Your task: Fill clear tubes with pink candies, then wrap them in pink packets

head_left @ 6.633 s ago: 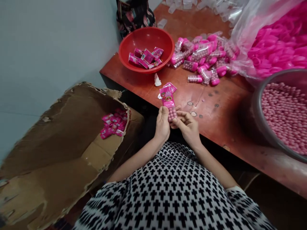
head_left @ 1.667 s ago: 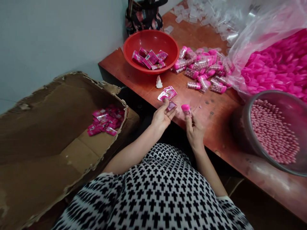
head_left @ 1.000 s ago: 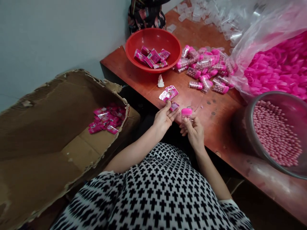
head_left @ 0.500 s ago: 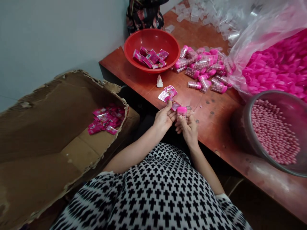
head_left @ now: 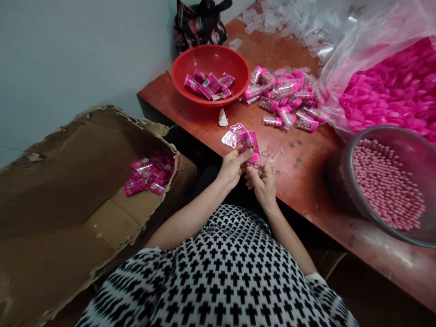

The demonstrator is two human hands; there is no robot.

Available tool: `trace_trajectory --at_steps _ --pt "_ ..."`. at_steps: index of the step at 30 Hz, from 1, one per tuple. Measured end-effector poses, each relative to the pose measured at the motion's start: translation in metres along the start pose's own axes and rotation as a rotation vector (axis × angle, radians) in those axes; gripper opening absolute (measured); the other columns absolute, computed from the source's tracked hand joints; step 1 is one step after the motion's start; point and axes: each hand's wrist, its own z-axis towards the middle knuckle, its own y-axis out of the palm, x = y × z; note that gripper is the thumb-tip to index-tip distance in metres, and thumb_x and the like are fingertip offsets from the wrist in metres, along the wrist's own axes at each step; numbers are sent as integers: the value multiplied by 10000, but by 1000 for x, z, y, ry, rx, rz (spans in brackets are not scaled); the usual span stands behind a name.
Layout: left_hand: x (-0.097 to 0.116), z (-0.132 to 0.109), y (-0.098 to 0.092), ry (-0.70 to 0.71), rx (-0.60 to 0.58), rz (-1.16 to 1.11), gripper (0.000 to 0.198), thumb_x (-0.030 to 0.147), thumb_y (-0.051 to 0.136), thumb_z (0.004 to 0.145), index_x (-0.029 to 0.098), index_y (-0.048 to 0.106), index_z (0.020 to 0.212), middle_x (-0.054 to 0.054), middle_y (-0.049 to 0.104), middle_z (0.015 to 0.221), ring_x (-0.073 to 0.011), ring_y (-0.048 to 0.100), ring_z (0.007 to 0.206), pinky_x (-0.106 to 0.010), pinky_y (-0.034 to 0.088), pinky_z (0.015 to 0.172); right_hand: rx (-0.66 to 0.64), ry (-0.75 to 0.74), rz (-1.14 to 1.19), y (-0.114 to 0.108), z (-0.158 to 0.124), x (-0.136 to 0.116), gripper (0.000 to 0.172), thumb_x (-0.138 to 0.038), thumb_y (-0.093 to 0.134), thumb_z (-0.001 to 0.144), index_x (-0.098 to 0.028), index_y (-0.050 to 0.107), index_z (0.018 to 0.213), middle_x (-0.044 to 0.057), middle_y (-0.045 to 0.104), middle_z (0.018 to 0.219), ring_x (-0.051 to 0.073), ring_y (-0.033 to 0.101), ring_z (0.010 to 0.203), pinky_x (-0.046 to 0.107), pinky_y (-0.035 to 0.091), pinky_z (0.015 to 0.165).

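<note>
Over the table's front edge, my two hands meet at a small clear bottle (head_left: 252,164) with a pink cap and pink beads inside. My left hand (head_left: 233,167) pinches a printed pink wrapper sleeve (head_left: 251,141), its thumb lying across the sleeve's lower end, where the bottle's cap meets it. Whether the cap is inside the sleeve or only against it, I cannot tell. My right hand (head_left: 264,182) is closed on the bottle's lower part. Just beyond the fingers, flat printed wrappers (head_left: 235,135) lie on the table.
A red bowl (head_left: 176,72) holds wrapped bottles. Bead-filled bottles (head_left: 282,93) are heaped beside it. At right are a grey tub (head_left: 350,181) of pink beads (head_left: 384,181) and a bag of pink caps (head_left: 391,91). A torn cardboard box (head_left: 51,204) with wrapped pieces (head_left: 150,172) stands left.
The wrapper sleeve has turned to stand upright above the bottle, and the bottle has moved left against its lower end. My hands have come closer together. The view has shifted slightly.
</note>
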Motion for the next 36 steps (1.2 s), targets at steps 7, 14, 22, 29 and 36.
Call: trace_trajectory --at_steps 7,14,22,29,36 --pt "1 1 -4 -35 -48 154 339 367 812 588 97 611 623 -9 590 541 -90 533 438 -205 405 414 -61 45 122 -3 5 0 314 -469 617 796 -196 476 862 -69 612 581 55 507 373 150 373 327" --pt "1 -1 -4 -50 5 156 345 365 818 570 81 654 676 -45 654 607 -120 612 532 -229 490 530 63 -40 -42 -6 7 4 308 -445 680 743 -202 517 838 -54 610 597 54 495 412 163 384 371" --pt "4 -4 -7 -53 -99 174 371 411 800 589 79 638 621 -31 601 520 -94 512 398 -223 396 396 -103 136 309 0 7 -1 320 -492 605 791 -197 481 798 -66 596 533 49 453 317 150 304 277" --pt "10 -9 -8 19 -35 338 304 351 806 589 82 671 635 -45 645 590 -115 573 488 -250 472 507 -28 26 137 -3 5 -3 295 -423 673 762 -194 506 840 -76 600 560 34 476 349 120 340 301" --pt "5 -12 -3 16 -91 148 350 408 785 620 96 626 626 -20 598 562 -90 530 448 -215 429 431 -113 140 343 -2 7 -3 287 -438 641 782 -198 484 802 -68 608 537 42 458 316 130 297 271"
